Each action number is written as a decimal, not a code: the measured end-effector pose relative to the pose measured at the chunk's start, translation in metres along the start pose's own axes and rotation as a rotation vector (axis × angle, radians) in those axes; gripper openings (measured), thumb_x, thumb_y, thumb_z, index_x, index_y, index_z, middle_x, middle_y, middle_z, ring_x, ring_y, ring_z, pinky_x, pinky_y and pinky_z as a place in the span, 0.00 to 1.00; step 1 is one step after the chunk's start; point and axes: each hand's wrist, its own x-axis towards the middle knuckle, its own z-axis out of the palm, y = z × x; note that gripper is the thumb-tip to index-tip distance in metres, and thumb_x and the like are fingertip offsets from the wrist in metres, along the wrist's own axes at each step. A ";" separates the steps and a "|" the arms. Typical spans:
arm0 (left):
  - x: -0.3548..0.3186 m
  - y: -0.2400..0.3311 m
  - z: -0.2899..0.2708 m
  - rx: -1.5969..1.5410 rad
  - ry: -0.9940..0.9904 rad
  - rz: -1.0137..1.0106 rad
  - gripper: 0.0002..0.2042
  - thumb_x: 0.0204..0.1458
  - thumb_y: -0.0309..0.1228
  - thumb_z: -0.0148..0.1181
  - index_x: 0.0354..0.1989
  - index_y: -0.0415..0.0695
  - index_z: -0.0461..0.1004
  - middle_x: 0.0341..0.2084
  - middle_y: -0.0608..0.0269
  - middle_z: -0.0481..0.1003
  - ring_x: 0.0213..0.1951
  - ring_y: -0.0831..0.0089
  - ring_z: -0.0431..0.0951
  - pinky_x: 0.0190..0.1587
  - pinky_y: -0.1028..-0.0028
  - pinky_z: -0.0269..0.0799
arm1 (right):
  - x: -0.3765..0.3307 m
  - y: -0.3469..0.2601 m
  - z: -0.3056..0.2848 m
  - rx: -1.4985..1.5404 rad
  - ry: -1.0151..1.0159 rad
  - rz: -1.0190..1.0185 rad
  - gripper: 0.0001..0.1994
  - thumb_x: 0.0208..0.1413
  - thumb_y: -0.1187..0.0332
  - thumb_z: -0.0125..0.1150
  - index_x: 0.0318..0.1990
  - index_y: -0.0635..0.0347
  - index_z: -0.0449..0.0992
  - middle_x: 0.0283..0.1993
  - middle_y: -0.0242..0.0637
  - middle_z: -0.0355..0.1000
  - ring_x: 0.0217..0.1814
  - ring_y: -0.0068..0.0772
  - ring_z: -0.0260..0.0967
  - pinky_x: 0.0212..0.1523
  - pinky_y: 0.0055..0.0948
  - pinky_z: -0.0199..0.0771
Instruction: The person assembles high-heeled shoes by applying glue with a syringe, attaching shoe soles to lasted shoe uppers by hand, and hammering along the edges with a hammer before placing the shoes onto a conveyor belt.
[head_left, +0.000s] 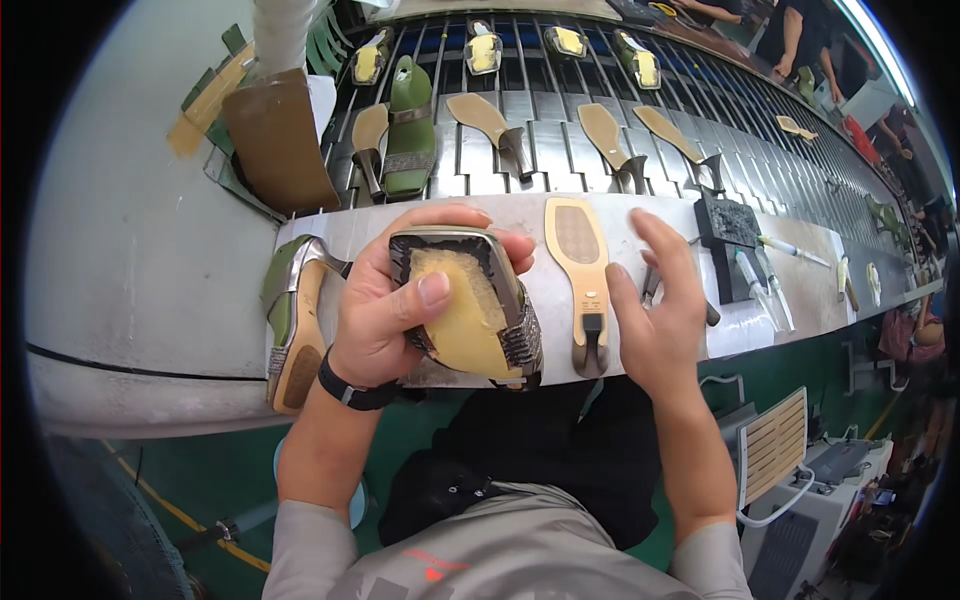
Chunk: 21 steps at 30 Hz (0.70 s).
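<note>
We hold a lasted shoe upper (470, 305) bottom-up over the near edge of the white bench strip (340, 235), its yellowish underside facing us, a dark folded margin around the squared toe and a glittering strap band at the lower right. Our left hand (385, 310) is wrapped around it from the left, thumb pressed flat on the yellow surface and fingers curled over the far toe end, so this hand is closed firmly on the shoe. Our right hand (655, 305) holds nothing: it hovers spread and loose just right of a tan sole with a heel (582, 285), which lies flat on the strip between the two hands, heel end toward us. We cannot tell whether the right fingertips touch the sole. A black wristband (352, 392) sits on our left wrist. To the left on the strip lies a finished olive and metallic heeled sandal (292, 320) on its side. Right of the right hand a black block (733, 228) and some white tubes (762, 285) rest on the strip. Beyond the strip runs a slatted conveyor (560, 130) carrying more tan soles (610, 135), a green sandal (410, 130) and yellow lasted uppers (483, 50) farther back. Other people stand along the conveyor at the upper right.
</note>
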 end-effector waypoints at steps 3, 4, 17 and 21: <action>0.003 0.003 0.003 0.032 -0.009 0.013 0.32 0.60 0.40 0.69 0.68 0.37 0.66 0.57 0.38 0.78 0.58 0.51 0.81 0.63 0.53 0.77 | 0.011 -0.050 -0.007 -0.036 -0.060 -0.402 0.17 0.54 0.79 0.71 0.52 0.63 0.82 0.45 0.43 0.82 0.44 0.41 0.82 0.42 0.34 0.82; 0.006 0.007 0.006 0.065 -0.022 0.016 0.33 0.59 0.39 0.70 0.68 0.36 0.66 0.57 0.40 0.78 0.57 0.53 0.81 0.63 0.55 0.77 | 0.013 -0.060 -0.007 0.101 -0.162 -0.461 0.18 0.50 0.80 0.72 0.50 0.62 0.83 0.44 0.43 0.82 0.43 0.45 0.82 0.41 0.35 0.82; -0.003 0.010 0.042 0.273 0.186 0.037 0.29 0.63 0.38 0.71 0.65 0.34 0.68 0.53 0.60 0.78 0.55 0.76 0.78 0.61 0.73 0.73 | 0.027 -0.088 -0.027 -0.285 -0.255 -0.888 0.15 0.38 0.82 0.74 0.37 0.67 0.81 0.35 0.41 0.81 0.28 0.35 0.78 0.28 0.31 0.74; -0.002 0.015 0.025 0.275 0.097 0.027 0.28 0.63 0.39 0.71 0.65 0.35 0.68 0.52 0.59 0.78 0.55 0.75 0.78 0.61 0.72 0.74 | 0.034 -0.092 -0.028 -0.251 -0.358 -0.892 0.14 0.37 0.79 0.72 0.36 0.67 0.80 0.35 0.41 0.80 0.28 0.34 0.77 0.28 0.29 0.73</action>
